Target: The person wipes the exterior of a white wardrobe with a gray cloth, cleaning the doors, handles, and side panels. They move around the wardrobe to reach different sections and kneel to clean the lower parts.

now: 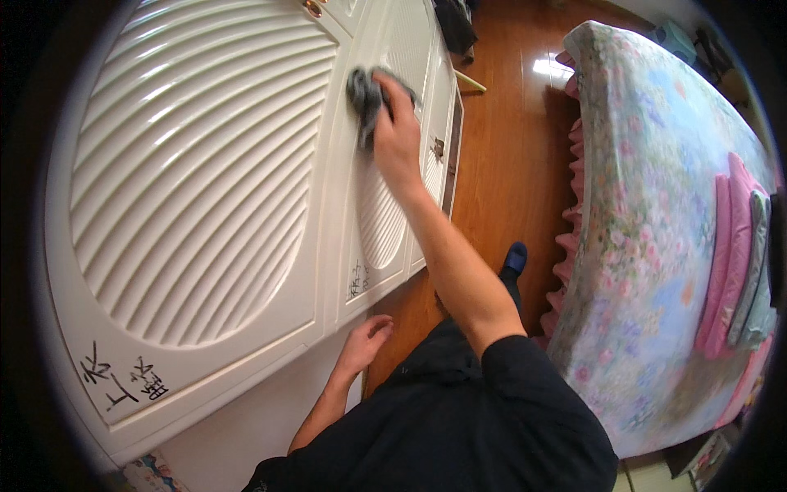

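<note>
My right hand (pixel 396 132) grips a bunched dark grey cloth (pixel 369 101). The cloth lies against the white frame between the raised wavy panels of a cabinet (pixel 329 209). My left hand (pixel 363 345) hangs low near the cabinet's lower edge, its fingers loosely bent and apart, with nothing in it. Handwritten black marks (pixel 132 378) show on the near corner of the large white door panel (pixel 203 184), and smaller ones sit lower on the neighbouring door. A metal knob (pixel 313 8) is at the top of the view.
To my right stands a bed (pixel 652 246) with a floral cover and a pink ruffled skirt; folded pink and grey bedding (pixel 735 264) rests on it. Wooden floor (pixel 492 197) runs between bed and cabinet, under my foot in a blue slipper (pixel 515 257). A pale yellow stick (pixel 471 81) juts out beyond the cabinet.
</note>
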A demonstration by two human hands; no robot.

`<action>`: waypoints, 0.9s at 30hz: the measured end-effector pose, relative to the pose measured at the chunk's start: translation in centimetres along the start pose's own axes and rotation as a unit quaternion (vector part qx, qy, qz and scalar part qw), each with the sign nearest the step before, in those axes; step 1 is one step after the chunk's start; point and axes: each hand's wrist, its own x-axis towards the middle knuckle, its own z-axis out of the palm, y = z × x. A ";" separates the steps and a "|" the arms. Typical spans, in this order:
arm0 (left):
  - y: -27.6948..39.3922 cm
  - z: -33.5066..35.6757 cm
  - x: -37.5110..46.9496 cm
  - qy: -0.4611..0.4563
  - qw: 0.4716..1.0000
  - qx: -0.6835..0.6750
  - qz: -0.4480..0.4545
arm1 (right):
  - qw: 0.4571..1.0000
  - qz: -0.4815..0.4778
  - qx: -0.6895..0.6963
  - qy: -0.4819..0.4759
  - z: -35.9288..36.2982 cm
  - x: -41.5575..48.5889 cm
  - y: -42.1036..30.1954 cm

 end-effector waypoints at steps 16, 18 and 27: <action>-0.5 0.6 0.8 -0.006 0.999 0.042 -0.020 | 0.971 0.159 -0.170 0.059 -5.0 -5.0 13.4; -0.7 0.6 0.6 0.001 0.999 0.038 -0.029 | 0.963 0.219 -0.149 0.052 -6.1 -4.8 15.3; -1.8 0.0 0.4 0.013 0.998 0.004 -0.058 | 0.955 0.293 -0.044 0.032 -6.4 -10.0 10.9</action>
